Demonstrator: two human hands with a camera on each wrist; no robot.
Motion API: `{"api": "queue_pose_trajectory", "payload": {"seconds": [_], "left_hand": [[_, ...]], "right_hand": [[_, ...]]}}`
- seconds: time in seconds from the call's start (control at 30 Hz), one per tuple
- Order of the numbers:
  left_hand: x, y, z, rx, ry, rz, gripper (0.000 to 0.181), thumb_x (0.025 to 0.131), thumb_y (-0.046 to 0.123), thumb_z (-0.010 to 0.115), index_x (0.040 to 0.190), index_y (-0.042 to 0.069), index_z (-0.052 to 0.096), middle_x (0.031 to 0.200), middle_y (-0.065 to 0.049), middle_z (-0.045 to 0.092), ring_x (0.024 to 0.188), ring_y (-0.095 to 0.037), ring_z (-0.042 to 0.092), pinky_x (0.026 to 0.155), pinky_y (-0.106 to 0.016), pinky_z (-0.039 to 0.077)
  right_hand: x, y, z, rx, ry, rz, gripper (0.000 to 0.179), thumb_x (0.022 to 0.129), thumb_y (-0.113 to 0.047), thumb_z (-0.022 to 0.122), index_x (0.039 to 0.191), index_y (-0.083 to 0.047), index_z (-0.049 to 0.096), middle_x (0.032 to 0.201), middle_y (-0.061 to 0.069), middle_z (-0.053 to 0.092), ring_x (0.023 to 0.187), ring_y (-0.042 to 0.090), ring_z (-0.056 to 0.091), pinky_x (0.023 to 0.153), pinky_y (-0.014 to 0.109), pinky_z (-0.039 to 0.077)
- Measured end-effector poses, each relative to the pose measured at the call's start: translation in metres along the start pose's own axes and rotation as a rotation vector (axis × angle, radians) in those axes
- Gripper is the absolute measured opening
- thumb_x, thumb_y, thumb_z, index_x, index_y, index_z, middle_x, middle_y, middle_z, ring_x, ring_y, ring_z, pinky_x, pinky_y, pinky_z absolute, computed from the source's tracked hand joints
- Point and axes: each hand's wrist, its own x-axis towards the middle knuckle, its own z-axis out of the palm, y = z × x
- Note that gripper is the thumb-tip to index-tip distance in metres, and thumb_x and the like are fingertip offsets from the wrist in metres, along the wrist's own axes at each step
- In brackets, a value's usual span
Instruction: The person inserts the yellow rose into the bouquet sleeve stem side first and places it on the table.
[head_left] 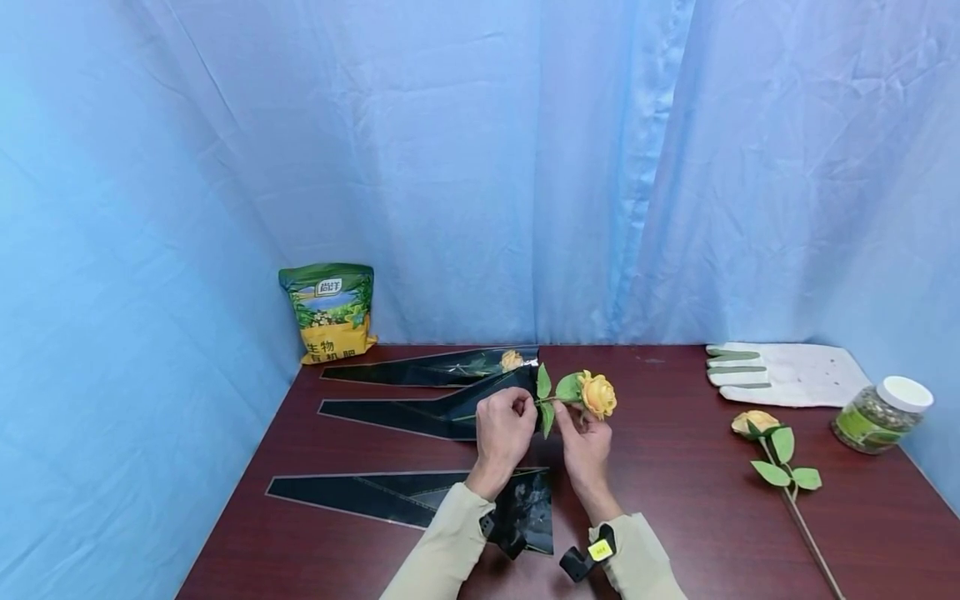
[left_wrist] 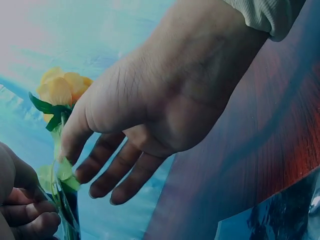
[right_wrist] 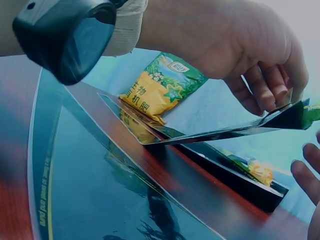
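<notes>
The left hand (head_left: 504,427) pinches the mouth of a dark sleeve (head_left: 423,412) at the head frame's centre, while the right hand (head_left: 587,454), reaching up from below, holds the yellow rose (head_left: 598,395) by its stem, just right of centre. Leaves (head_left: 543,380) partly hide the right fingertips; the right wrist view's edge crops that hand.

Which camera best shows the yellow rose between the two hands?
The head view: it shows the yellow rose with bloom unobstructed, leaves, and stem leading into the dark sleeve. The left wrist view shows bloom and leaves closer, partly hidden by the right hand; the right wrist view catches only green leaf at its right edge.
</notes>
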Motion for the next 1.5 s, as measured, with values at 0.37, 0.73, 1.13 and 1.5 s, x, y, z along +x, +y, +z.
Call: {"api": "queue_pose_trajectory", "payload": {"seconds": [0.37, 0.73, 1.13, 1.5], "left_hand": [[0.0, 0.004, -0.001, -0.041, -0.01, 0.022, 0.01, 0.086, 0.005, 0.069, 0.078, 0.007, 0.076, 0.066, -0.002, 0.068, 0.055, -0.004, 0.055, 0.056, -0.013, 0.043], [-0.001, 0.006, 0.0, -0.072, -0.013, 0.061, 0.009, 0.086, 0.004, 0.069, 0.082, 0.005, 0.077, 0.066, -0.003, 0.069, 0.054, -0.003, 0.056, 0.054, -0.011, 0.042], [0.0, 0.005, 0.0, -0.106, -0.009, 0.063, 0.01, 0.086, 0.003, 0.068, 0.08, 0.006, 0.076, 0.066, -0.004, 0.069, 0.054, -0.004, 0.056, 0.055, -0.01, 0.042], [-0.001, 0.005, 0.0, -0.14, -0.041, 0.105, 0.01, 0.087, 0.002, 0.068, 0.08, 0.006, 0.075, 0.068, -0.004, 0.07, 0.055, -0.005, 0.056, 0.056, -0.01, 0.042]], "right_hand": [[-0.002, -0.018, 0.001, -0.015, -0.037, 0.041, 0.021, 0.093, 0.001, 0.065, 0.1, 0.021, 0.064, 0.072, -0.016, 0.07, 0.062, 0.0, 0.065, 0.061, 0.021, 0.056], [0.002, -0.001, 0.005, 0.023, 0.017, 0.108, 0.024, 0.091, -0.009, 0.072, 0.098, 0.014, 0.069, 0.07, -0.017, 0.069, 0.06, -0.001, 0.062, 0.057, 0.021, 0.054], [0.0, -0.009, 0.006, 0.191, 0.127, 0.18, 0.008, 0.097, -0.015, 0.065, 0.095, -0.007, 0.067, 0.075, -0.01, 0.07, 0.066, 0.003, 0.067, 0.054, 0.025, 0.055], [0.002, -0.011, 0.001, 0.253, 0.181, 0.251, 0.007, 0.094, -0.014, 0.068, 0.096, -0.011, 0.063, 0.08, -0.01, 0.07, 0.071, 0.004, 0.069, 0.055, 0.027, 0.056]]}}
